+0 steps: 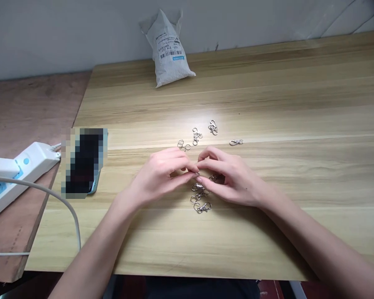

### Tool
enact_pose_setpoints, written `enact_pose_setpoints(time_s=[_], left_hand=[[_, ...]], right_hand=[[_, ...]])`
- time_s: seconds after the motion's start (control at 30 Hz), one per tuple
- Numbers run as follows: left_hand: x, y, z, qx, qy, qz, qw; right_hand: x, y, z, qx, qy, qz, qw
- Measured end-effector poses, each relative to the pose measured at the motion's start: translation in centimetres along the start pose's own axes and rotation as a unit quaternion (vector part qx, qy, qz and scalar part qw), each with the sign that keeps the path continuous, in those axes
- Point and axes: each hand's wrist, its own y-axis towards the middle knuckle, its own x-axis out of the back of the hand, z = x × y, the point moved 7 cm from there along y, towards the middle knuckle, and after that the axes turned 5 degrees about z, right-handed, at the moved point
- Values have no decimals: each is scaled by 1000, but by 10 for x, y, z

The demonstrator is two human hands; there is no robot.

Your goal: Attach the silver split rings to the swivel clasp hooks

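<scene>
Where the pale wooden tabletop [268, 95] fills most of the view, a white parcel bag [168, 50] slumps at its far edge. A white power strip [15, 174] lies just off its left edge on a darker board [28, 108]. At the tabletop's middle the left hand [162, 174] and right hand [233, 178] meet, fingertips together. A phone [85, 162] lies at its left edge. Scattered clasps [213, 127] lie towards its back, and a small heap of clasps [200, 197] towards its front. One silver clasp [197, 173] is pinched between both hands' fingertips.
</scene>
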Motion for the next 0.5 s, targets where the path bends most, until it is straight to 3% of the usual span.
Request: enact_pose_setpoints(time_s=[0.17,0.5], left_hand=[[8,3,-6,-25,15,-63,998],[5,2,0,21,-17,-78,997]], right_hand=[[0,1,0,8,45,-7,999],[5,1,-3,-19,-2,-33,999]])
